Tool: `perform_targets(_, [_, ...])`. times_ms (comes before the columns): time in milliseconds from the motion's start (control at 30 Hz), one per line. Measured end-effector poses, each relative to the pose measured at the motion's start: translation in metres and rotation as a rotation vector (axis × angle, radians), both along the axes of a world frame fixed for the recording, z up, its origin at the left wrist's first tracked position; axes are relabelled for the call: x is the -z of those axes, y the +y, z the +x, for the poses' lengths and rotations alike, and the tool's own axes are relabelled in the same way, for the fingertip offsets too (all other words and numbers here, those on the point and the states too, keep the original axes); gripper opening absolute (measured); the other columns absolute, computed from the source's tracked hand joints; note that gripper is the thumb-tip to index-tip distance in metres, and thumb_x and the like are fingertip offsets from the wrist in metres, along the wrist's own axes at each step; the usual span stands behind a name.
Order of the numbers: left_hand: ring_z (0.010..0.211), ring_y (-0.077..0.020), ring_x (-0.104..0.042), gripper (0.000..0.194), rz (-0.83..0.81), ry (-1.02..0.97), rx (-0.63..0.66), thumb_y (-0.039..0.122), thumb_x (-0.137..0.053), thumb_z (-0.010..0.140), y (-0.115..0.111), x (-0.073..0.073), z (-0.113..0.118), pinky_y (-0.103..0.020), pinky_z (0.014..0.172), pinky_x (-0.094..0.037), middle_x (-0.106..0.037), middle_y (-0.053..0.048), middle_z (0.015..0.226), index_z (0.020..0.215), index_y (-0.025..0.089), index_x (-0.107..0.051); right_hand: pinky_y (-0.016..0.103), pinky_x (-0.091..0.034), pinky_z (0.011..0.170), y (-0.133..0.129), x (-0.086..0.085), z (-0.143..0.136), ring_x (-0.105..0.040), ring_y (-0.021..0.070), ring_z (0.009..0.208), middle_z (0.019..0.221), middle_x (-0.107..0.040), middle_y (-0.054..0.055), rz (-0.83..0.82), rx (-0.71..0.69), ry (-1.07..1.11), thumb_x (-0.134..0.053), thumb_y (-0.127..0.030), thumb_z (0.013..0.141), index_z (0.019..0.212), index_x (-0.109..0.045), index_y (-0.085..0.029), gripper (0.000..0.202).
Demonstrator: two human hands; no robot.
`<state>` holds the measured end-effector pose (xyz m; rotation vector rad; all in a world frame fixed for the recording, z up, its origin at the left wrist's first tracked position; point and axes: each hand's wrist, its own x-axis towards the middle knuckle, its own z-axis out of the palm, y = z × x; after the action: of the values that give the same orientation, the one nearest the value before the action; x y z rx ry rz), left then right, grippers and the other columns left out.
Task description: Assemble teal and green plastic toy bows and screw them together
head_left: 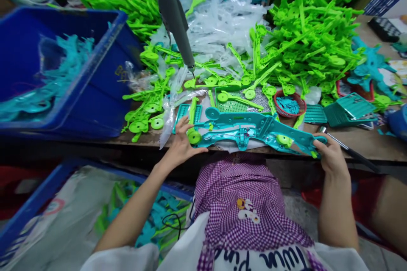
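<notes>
A long teal plastic part [251, 123] lies across the front edge of the bench, with lime green round pieces at both ends. My right hand [332, 152] pinches its right tip between thumb and fingers. At the left end, my left hand [182, 144] has its fingers spread, thumb pointing right along the part's lower edge; whether it touches the part is hard to tell. Behind the part sits a green mesh basket [235, 106] with a lime green arm piece [240, 100] across it. A grey electric screwdriver [178, 25] hangs above the bench, tip down.
A large blue bin [101, 72] with teal parts stands at the left. Lime green parts [305, 46] and clear plastic bags [219, 21] are heaped at the back. A red basket [290, 103] of small teal pieces and a black-handled tool [352, 152] are at the right.
</notes>
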<state>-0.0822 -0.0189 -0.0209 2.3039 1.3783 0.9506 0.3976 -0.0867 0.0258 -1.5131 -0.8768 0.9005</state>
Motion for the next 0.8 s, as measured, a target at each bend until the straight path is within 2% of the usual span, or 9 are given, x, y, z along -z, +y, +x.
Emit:
perform_targets(100, [0.143,-0.0354,-0.032,0.076,-0.022,0.014,-0.01,0.049,-0.085,0.064,-0.001,-0.001,0.0,-0.055,0.114,-0.037,-0.031,-0.015,0.144,0.121,0.026,-0.041,0.024,-0.048,0.046,-0.004,0.008,0.009,-0.055,0.0108,0.048,0.063,-0.063,-0.006,0.046,0.082,0.091,-0.088,-0.049,0.05,0.079,-0.066,-0.025,0.043])
perform_targets(200, [0.143,-0.0361,-0.033,0.052,-0.081,0.119,0.03,0.043,-0.083,0.069,-0.002,-0.005,0.001,-0.054,0.115,-0.035,-0.029,-0.012,0.147,0.11,0.025,-0.056,0.025,-0.05,0.048,-0.003,0.013,0.011,-0.055,0.0103,0.048,0.065,-0.064,-0.007,0.089,0.13,0.138,-0.086,-0.052,0.054,0.083,-0.064,-0.026,0.045])
perform_targets(300, [0.143,-0.0353,-0.033,0.036,-0.119,0.157,0.071,0.041,-0.08,0.072,-0.001,-0.01,0.002,-0.05,0.117,-0.035,-0.03,-0.012,0.148,0.099,0.023,-0.065,0.022,-0.047,0.046,0.005,0.013,0.0,-0.055,0.0093,0.049,0.063,-0.062,-0.007,0.084,0.161,0.131,-0.088,-0.05,0.05,0.081,-0.064,-0.025,0.047])
perform_targets(467, [0.143,-0.0321,-0.033,0.023,-0.21,0.188,0.109,0.042,-0.073,0.08,0.0,-0.015,0.004,-0.045,0.117,-0.036,-0.035,-0.01,0.147,0.089,0.021,-0.068,0.02,-0.045,0.047,0.016,0.013,-0.02,-0.053,0.0082,0.05,0.064,-0.06,-0.007,0.064,0.153,0.131,-0.088,-0.052,0.047,0.079,-0.063,-0.023,0.05])
perform_targets(633, [0.142,-0.0313,-0.036,0.023,-0.223,0.199,0.138,0.043,-0.067,0.085,0.0,-0.019,0.004,-0.044,0.116,-0.036,-0.033,-0.009,0.151,0.091,0.021,-0.07,0.019,-0.04,0.046,0.018,0.011,-0.028,-0.048,0.0071,0.049,0.059,-0.056,-0.007,0.026,0.201,0.147,-0.089,-0.052,0.041,0.078,-0.065,-0.021,0.054])
perform_targets(700, [0.142,-0.0315,-0.036,0.031,-0.229,0.204,0.142,0.046,-0.064,0.087,-0.001,-0.02,0.002,-0.046,0.117,-0.036,-0.031,-0.01,0.153,0.107,0.023,-0.068,0.019,-0.039,0.046,0.021,0.008,-0.032,-0.047,0.0069,0.05,0.059,-0.056,-0.007,0.029,0.215,0.121,-0.088,-0.053,0.041,0.076,-0.065,-0.021,0.053])
perform_targets(800, [0.142,-0.0327,-0.037,0.062,-0.222,0.17,0.081,0.052,-0.067,0.083,-0.007,-0.018,-0.006,-0.048,0.115,-0.037,-0.028,-0.013,0.156,0.137,0.026,-0.051,0.02,-0.041,0.049,0.035,0.005,-0.037,-0.048,0.0074,0.052,0.061,-0.056,-0.007,0.024,0.176,0.052,-0.086,-0.054,0.045,0.076,-0.065,-0.02,0.05])
